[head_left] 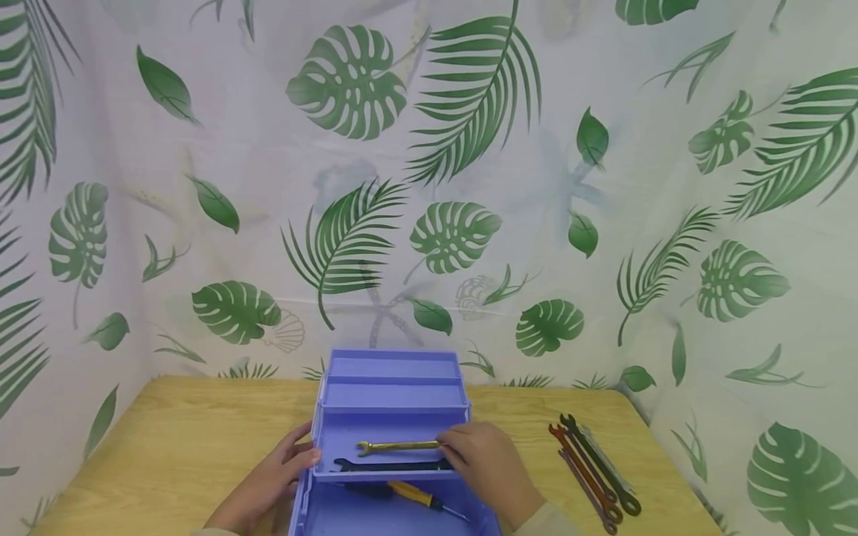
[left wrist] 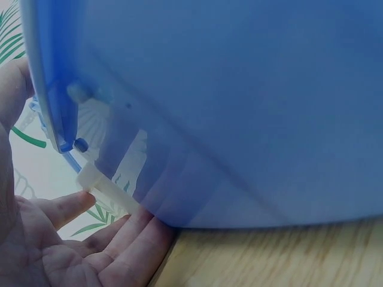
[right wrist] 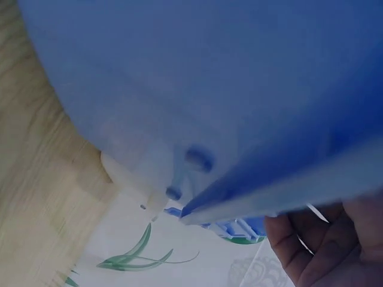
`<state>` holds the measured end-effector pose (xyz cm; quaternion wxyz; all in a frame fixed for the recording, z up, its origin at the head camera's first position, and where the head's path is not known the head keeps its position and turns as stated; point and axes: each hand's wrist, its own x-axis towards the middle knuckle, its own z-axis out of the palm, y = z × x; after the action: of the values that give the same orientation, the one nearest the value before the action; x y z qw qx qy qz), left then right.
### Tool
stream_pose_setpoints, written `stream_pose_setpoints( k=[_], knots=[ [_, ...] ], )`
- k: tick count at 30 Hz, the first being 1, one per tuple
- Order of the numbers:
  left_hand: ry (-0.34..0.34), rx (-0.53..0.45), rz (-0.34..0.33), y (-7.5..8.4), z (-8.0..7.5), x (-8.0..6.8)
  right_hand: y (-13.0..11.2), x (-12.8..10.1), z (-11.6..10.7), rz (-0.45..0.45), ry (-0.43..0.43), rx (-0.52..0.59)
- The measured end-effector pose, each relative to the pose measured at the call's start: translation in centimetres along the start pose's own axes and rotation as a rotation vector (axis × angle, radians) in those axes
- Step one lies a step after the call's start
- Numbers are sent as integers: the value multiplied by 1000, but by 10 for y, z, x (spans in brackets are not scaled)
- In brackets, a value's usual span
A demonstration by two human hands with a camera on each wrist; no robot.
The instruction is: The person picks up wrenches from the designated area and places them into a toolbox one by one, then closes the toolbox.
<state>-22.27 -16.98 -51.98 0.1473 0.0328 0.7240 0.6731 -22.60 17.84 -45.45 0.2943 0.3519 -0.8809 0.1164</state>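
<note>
Both hands are on the open purple toolbox [head_left: 395, 417] at the counter's [head_left: 188, 439] near edge: the left hand [head_left: 271, 480] lies flat, fingers straight, against its left wall. Right hand [head_left: 485, 461] pinches the end of a gold wrench [head_left: 397, 447] in the tray, above a black wrench [head_left: 392, 466]; a yellow-handled screwdriver [head_left: 412, 495] lies below, spare wrenches [head_left: 596, 473] toward the right edge.

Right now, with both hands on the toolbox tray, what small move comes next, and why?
Probably let go of the gold wrench: it already lies flat in the tray beside the black wrench, the right hand at its end, the left hand steadying the tray's edge.
</note>
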Motion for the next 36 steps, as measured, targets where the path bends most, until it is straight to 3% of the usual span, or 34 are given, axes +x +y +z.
stream_pose_setpoints(
  k=[9,17,24,28,33,36],
  knots=[
    [12,10,5,0,1,0,0,6,5,56,-123,61],
    [34,37,-22,3,-3,-1,-1,12,9,84,-167,85],
    [40,29,-15,2,-3,-1,1,12,9,194,-234,105],
    [-1,13,12,0,-2,-3,5,0,4,245,-170,130],
    [-22,3,24,-1,-1,-2,19,-21,-5,222,24,108],
    [-19,5,20,-2,1,-1,30,-35,-9,237,97,73]
  ],
)
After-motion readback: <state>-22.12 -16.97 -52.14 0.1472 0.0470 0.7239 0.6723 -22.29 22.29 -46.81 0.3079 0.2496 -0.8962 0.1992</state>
